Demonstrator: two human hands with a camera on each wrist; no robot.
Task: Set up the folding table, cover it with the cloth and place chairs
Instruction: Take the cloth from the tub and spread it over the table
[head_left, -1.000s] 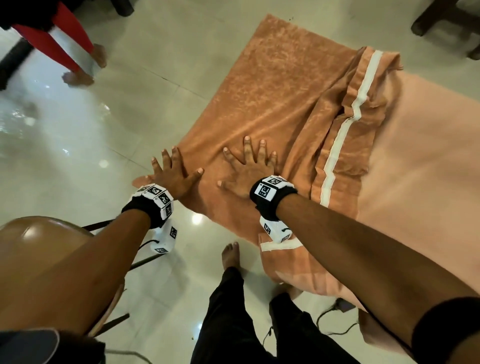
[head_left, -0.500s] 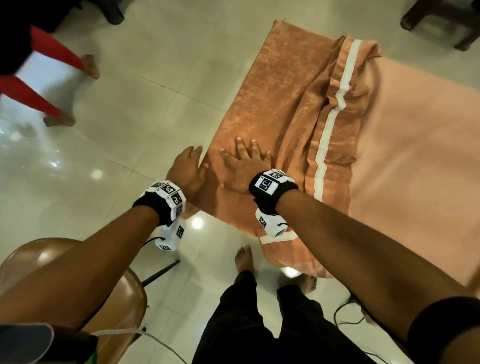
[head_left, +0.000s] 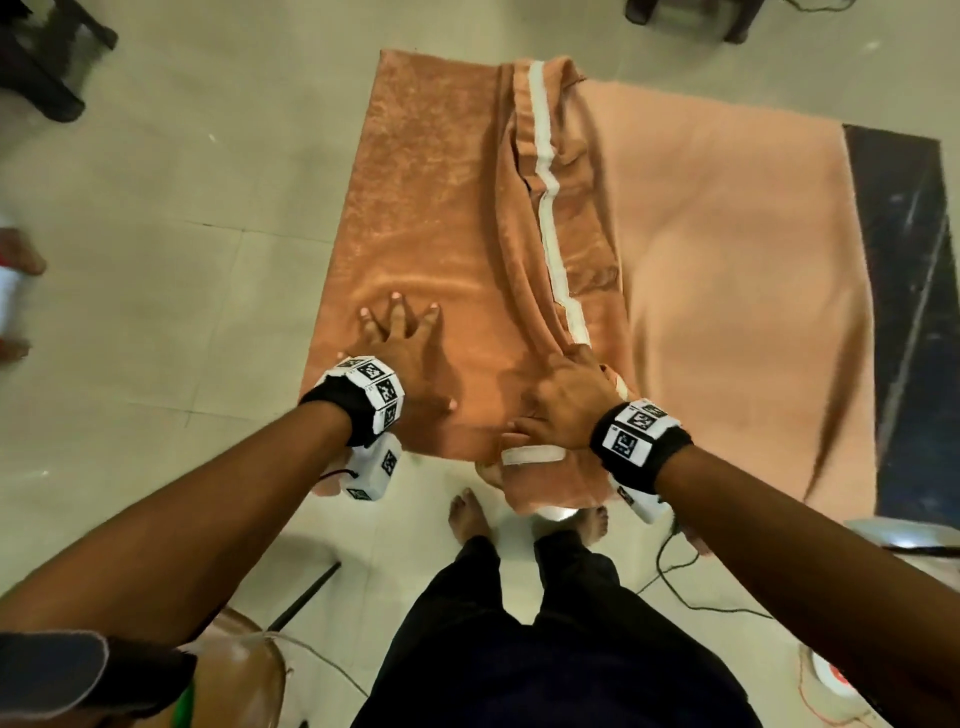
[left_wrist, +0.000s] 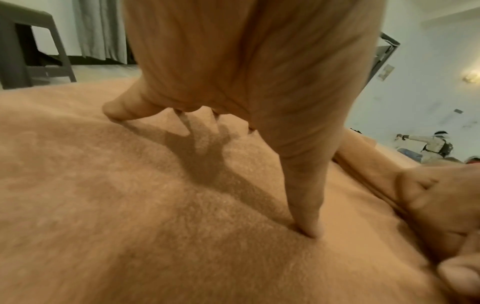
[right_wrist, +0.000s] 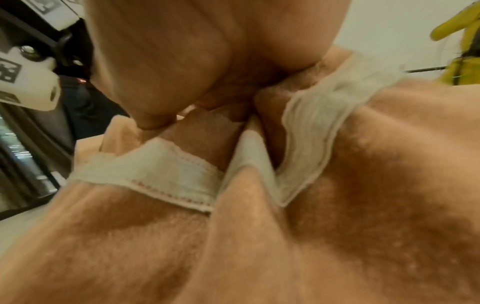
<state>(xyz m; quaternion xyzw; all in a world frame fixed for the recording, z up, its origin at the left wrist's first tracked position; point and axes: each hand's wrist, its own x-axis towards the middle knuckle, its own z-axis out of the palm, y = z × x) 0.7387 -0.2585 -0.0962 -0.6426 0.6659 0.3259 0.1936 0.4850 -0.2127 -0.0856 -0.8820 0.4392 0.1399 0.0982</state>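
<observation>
Cloth (head_left: 431, 208), soft, limp & fuzzy, lay over counter (head_left: 904, 270); left hand (head_left: 402, 353) pressed flat w/ fingers spread, right hand (head_left: 566, 405) gripped bunched white-trimmed fold, prob. best hold.

The flat left stretch of the cloth (head_left: 415, 208) lies open beyond the left hand (head_left: 402, 358); a bunched ridge with a white stripe (head_left: 545, 208) bars the way rightward, the right hand (head_left: 566, 405) gripping its near end; smooth cloth spreads past it; a brown chair (head_left: 239, 675) crowds the near left.
</observation>
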